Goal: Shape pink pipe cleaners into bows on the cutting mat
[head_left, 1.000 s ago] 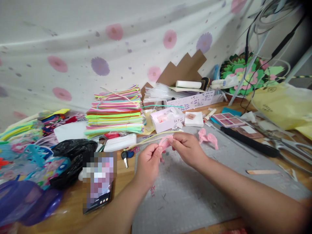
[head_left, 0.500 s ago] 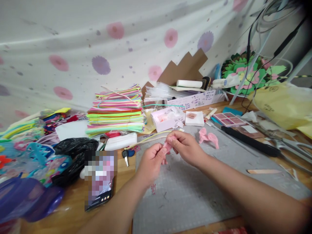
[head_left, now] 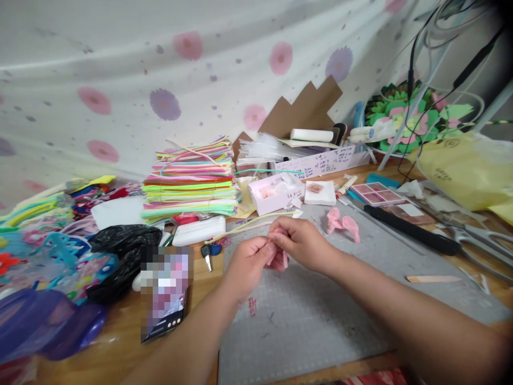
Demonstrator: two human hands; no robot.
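Observation:
My left hand (head_left: 248, 264) and my right hand (head_left: 298, 240) meet over the grey cutting mat (head_left: 304, 326), with fingertips pinched close together. Between them they grip a small pink pipe-cleaner piece (head_left: 276, 261), mostly covered by the fingers; a narrow strip and a curved part hang below. Just right of my right hand, a second pink curled piece (head_left: 342, 225) with two rounded lobes rests on the mat. Yellowish pipe-cleaner stems (head_left: 244, 229) lie behind my hands.
Bundled coloured pipe cleaners (head_left: 190, 187) are stacked at the back left. A small white box (head_left: 276, 195) stands behind my hands. Large scissors (head_left: 476, 235) and a wooden stick (head_left: 433, 279) lie at right. A phone (head_left: 166, 299), keys (head_left: 207, 256) and a black bag (head_left: 124, 256) lie left.
The pink piece has turned in my fingers, so more of it shows below them. My right fingers have shifted slightly left and curled further over it.

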